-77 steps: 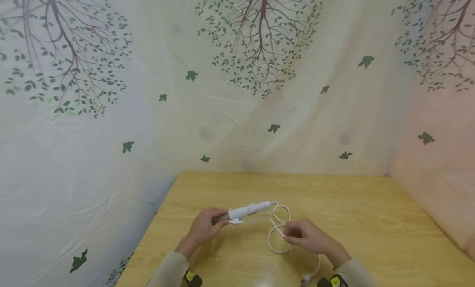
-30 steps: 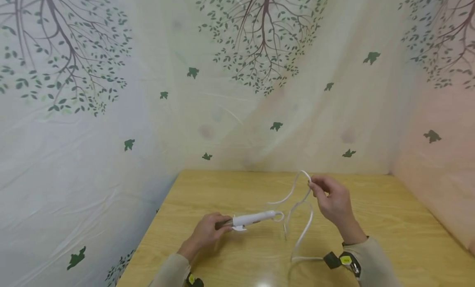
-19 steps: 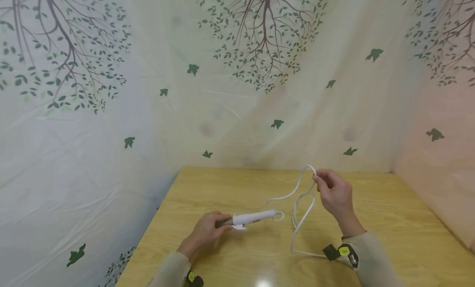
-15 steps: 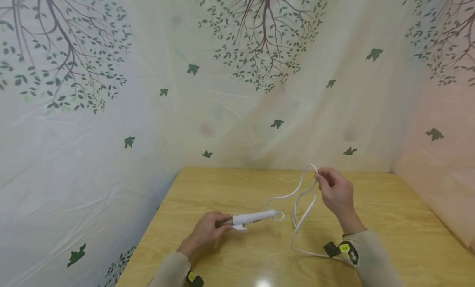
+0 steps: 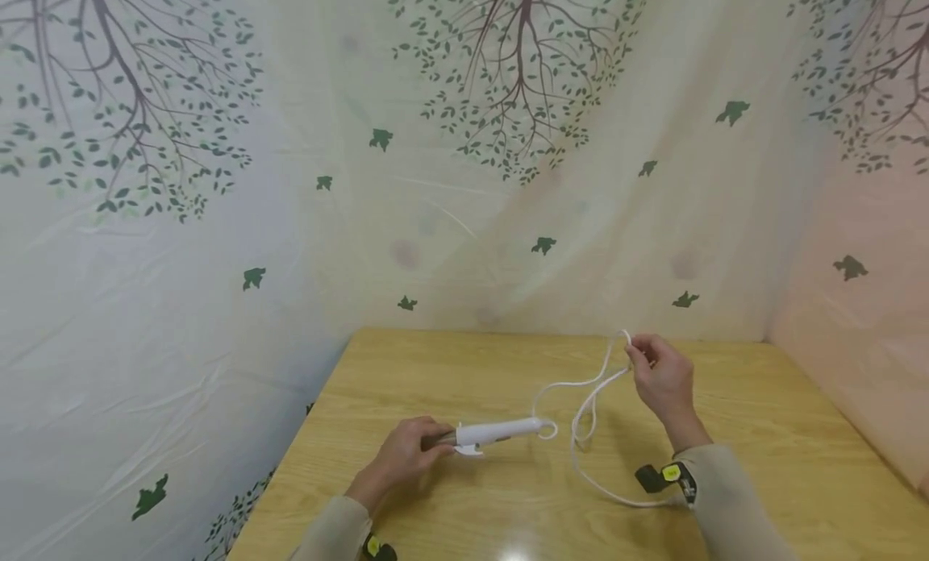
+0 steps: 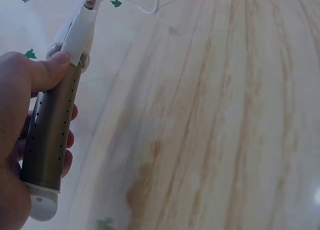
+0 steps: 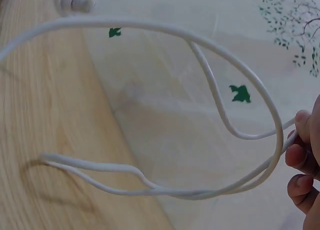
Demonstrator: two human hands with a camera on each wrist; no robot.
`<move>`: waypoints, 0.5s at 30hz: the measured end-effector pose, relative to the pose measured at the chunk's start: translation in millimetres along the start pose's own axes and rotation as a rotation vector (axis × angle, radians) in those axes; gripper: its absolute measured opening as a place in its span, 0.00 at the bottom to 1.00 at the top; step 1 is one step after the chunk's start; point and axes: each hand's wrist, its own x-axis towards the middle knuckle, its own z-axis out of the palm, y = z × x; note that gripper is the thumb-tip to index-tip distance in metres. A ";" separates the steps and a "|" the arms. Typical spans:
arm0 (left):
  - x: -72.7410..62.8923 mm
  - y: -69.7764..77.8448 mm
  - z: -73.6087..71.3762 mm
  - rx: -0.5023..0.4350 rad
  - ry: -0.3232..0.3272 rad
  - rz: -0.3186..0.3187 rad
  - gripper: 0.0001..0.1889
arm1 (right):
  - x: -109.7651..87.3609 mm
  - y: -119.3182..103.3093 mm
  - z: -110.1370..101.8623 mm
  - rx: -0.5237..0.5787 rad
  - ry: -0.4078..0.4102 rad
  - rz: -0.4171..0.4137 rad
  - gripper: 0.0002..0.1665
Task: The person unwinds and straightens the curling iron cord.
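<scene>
A curling iron with a white handle (image 5: 501,430) and a brown perforated barrel (image 6: 50,130) is held above the table. My left hand (image 5: 406,452) grips it round the barrel, thumb close to the white clamp lever (image 6: 82,37). From the handle's end runs a white cord (image 7: 125,23), looping in the air. My right hand (image 5: 666,380) pinches that cord between thumb and fingers, up and to the right of the iron. Part of the cord hangs in loops beneath the right hand and passes behind the right wrist, where its plug end is hidden.
A wooden table (image 5: 762,432) lies under both hands. Pale curtains (image 5: 464,222) printed with trees and green birds enclose it at the back and sides. Small dark cameras (image 5: 656,476) sit on the wrists.
The right hand has moved up and to the right with the cord, whose turns round the handle have come off. Lately the cord's loops have shifted. The left hand still grips the curling iron.
</scene>
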 end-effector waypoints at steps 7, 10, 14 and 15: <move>-2.7 1.4 -2.3 0.003 0.011 0.010 0.16 | -8.9 26.8 6.9 -0.043 -0.039 0.063 0.03; -3.4 1.2 -2.9 -0.008 0.022 0.014 0.16 | -12.3 35.3 7.7 -0.063 -0.062 0.080 0.04; -3.8 0.2 -3.0 -0.025 0.037 0.014 0.17 | -16.3 44.5 6.4 -0.097 -0.129 0.106 0.06; -3.7 -0.1 -3.1 -0.031 0.041 0.010 0.17 | -17.5 46.2 5.6 -0.099 -0.149 0.112 0.06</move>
